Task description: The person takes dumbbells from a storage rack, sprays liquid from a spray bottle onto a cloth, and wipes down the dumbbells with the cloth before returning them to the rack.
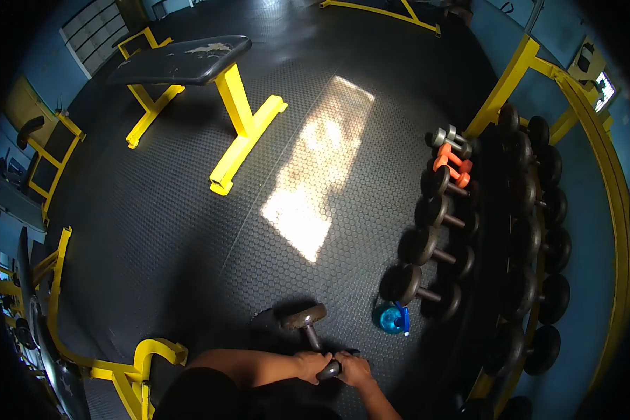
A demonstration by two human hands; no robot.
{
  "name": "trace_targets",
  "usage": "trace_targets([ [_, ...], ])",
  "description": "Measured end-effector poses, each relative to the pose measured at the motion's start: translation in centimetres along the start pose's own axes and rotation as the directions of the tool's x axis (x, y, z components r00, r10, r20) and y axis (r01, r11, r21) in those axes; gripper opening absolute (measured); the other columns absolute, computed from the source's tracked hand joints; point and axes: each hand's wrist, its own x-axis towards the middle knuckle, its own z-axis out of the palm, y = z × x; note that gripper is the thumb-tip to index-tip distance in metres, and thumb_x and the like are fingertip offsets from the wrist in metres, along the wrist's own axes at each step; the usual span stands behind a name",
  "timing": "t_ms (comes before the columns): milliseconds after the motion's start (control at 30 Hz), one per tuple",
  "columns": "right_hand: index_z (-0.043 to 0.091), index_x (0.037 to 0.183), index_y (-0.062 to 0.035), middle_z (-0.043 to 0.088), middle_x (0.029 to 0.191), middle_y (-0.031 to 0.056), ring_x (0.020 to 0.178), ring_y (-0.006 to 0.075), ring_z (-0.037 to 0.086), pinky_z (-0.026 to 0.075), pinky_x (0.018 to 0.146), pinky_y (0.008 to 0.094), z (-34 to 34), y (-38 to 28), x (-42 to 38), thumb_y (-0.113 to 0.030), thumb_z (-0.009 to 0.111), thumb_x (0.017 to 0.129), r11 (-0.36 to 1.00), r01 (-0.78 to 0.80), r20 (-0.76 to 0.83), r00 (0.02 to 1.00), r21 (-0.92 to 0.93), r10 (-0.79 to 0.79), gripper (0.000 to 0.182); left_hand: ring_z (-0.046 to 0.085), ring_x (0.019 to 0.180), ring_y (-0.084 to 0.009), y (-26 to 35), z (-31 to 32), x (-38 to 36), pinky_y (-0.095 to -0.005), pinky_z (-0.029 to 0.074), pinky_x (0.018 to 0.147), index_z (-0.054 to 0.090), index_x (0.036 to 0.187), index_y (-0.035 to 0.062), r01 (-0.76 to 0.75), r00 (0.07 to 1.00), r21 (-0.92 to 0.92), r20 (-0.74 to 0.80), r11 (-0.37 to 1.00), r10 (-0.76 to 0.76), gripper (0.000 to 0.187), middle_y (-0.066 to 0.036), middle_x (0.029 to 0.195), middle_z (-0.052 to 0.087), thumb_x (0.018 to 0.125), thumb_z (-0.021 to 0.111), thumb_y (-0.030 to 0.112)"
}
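A dark, worn dumbbell [313, 339] is near the bottom centre, tilted, its far head toward the floor and its near head between my hands. My left hand [313, 366] lies against the left side of the near head, fingers curled at its edge. On the right side of that same head, my right hand [353, 369] has its fingers bent round the rim. Whether the far head touches the floor is hard to tell. A blue bottle [390, 318] stands on the floor to the right of my hands.
Dumbbells [437, 255] line the floor at the right, with orange ones [455, 165] farther back. Beside them rises a yellow rack [518, 77] holding more dumbbells. A black bench [182, 61] with yellow legs stands at the upper left; a yellow machine frame [122, 374] is at lower left.
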Motion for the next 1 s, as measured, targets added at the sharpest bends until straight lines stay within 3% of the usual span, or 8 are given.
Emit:
trace_targets([
  [333,0.066,0.111,-0.0120,0.071,0.104,0.0137,0.101,0.0331,0.068,0.054,0.086,0.0434,-5.3,-10.9,0.1,-0.060,0.084,0.061,0.983,-0.177,0.135,0.974,-0.045,0.181,0.072,0.063,0.106,-0.0403,-2.8,-4.6,-7.2,-0.0454,0.049,0.089,0.053,0.122,0.0035,-0.107,0.988,0.003,0.114,0.994,0.106,0.067,-0.021,0.107,0.067,0.065,0.085,0.020],
  [467,0.070,0.109,-0.0090,0.072,0.101,0.0138,0.100,0.0342,0.068,0.053,0.086,0.0419,-7.6,-11.1,3.9,-0.064,0.085,0.057,0.966,-0.258,0.208,0.946,0.026,0.247,0.077,0.064,0.108,-0.0327,-5.3,-8.5,-9.8,-0.0416,0.050,0.089,0.055,0.128,0.0060,-0.021,0.999,-0.174,-0.044,0.984,0.013,0.073,-0.017,0.112,0.068,0.066,0.086,0.029],
  [567,0.071,0.112,-0.0034,0.072,0.102,0.0182,0.098,0.0322,0.069,0.052,0.088,0.0402,-9.2,-10.7,6.5,-0.068,0.086,0.054,0.929,-0.255,0.062,0.967,0.270,0.247,0.088,0.063,0.109,-0.0362,-6.1,-10.0,-10.9,-0.0414,0.049,0.093,0.055,0.132,0.0084,0.010,0.952,-0.192,-0.298,0.981,-0.068,0.074,-0.018,0.117,0.067,0.072,0.083,0.041],
  [700,0.071,0.106,0.0042,0.073,0.092,0.0199,0.085,0.0281,0.071,0.054,0.078,0.0373,-12.5,-10.2,10.3,-0.058,0.086,0.064,0.852,-0.194,-0.150,0.942,0.486,0.300,0.076,0.054,0.123,-0.0347,-9.1,-9.6,-9.8,-0.0440,0.041,0.106,0.039,0.148,0.0115,0.006,0.735,-0.141,-0.670,0.990,-0.100,0.065,-0.020,0.132,0.058,0.093,0.064,0.034],
  [767,0.071,0.104,0.0061,0.074,0.091,0.0177,0.081,0.0237,0.071,0.055,0.074,0.0364,-13.5,-9.2,12.2,-0.049,0.086,0.070,0.874,-0.235,-0.272,0.888,0.426,0.372,0.067,0.052,0.123,-0.0363,-9.0,-12.0,-8.5,-0.0443,0.041,0.106,0.037,0.148,0.0102,0.107,0.738,-0.176,-0.645,0.979,-0.197,0.061,-0.020,0.131,0.058,0.096,0.058,0.036],
  [833,0.070,0.102,0.0083,0.073,0.090,0.0166,0.080,0.0206,0.070,0.055,0.072,0.0345,-14.6,-7.0,12.7,-0.041,0.086,0.073,0.728,-0.211,-0.118,0.921,0.652,0.372,0.059,0.054,0.121,-0.0360,-6.5,-15.1,-8.5,-0.0442,0.042,0.104,0.041,0.145,0.0111,0.202,0.811,-0.058,-0.549,0.978,-0.200,0.057,-0.019,0.126,0.061,0.097,0.058,0.036],
  [900,0.070,0.105,0.0071,0.073,0.092,0.0204,0.081,0.0254,0.072,0.056,0.074,0.0354,-13.5,-5.7,11.9,-0.045,0.086,0.072,0.776,-0.211,-0.150,0.919,0.594,0.365,0.064,0.056,0.117,-0.0367,-5.9,-14.1,-8.3,-0.0458,0.042,0.104,0.037,0.147,0.0072,0.176,0.803,-0.099,-0.562,0.979,-0.201,0.062,-0.018,0.129,0.061,0.096,0.059,0.035],
  [1000,0.066,0.113,0.0044,0.072,0.102,0.0196,0.095,0.0261,0.070,0.054,0.084,0.0348,-10.8,-7.9,8.3,-0.028,0.079,0.081,0.764,-0.056,-0.389,0.835,0.642,0.388,0.047,0.052,0.124,-0.0372,-4.5,-13.4,-9.7,-0.0480,0.041,0.104,0.030,0.150,0.0068,0.297,0.813,-0.135,-0.484,0.945,-0.325,0.072,-0.020,0.142,0.050,0.092,0.064,0.035],
])
